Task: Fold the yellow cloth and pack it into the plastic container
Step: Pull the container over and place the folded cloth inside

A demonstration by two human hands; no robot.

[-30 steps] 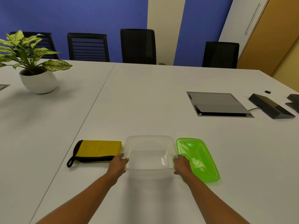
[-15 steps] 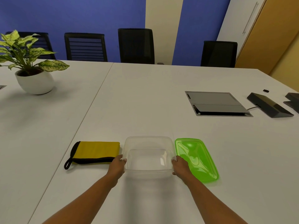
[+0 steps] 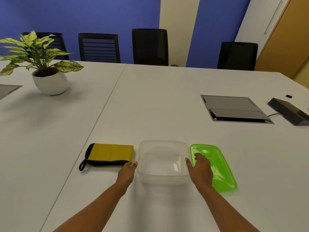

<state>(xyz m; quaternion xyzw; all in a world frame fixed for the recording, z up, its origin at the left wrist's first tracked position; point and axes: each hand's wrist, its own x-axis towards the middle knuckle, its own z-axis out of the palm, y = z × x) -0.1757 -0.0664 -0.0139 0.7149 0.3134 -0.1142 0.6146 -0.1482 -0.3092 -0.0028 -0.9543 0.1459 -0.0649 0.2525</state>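
Head view — yellow cloth [image 3: 110, 154] lies folded beside plastic container [image 3: 163, 179], not inside.

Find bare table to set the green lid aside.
Widest bare patch: beyond the yellow cloth, plastic container and green lid, up to the plant pot and grey hatch. Also right of the lid. Crowded: that row, left hand and right hand flanking the container.

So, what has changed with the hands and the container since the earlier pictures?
The right hand let go of the clear plastic container and moved right; its fingers now lie on the green lid. The left hand loosened its hold and lies beside the container's left wall; touch cannot be told. The folded yellow cloth, container and lid stayed in place.
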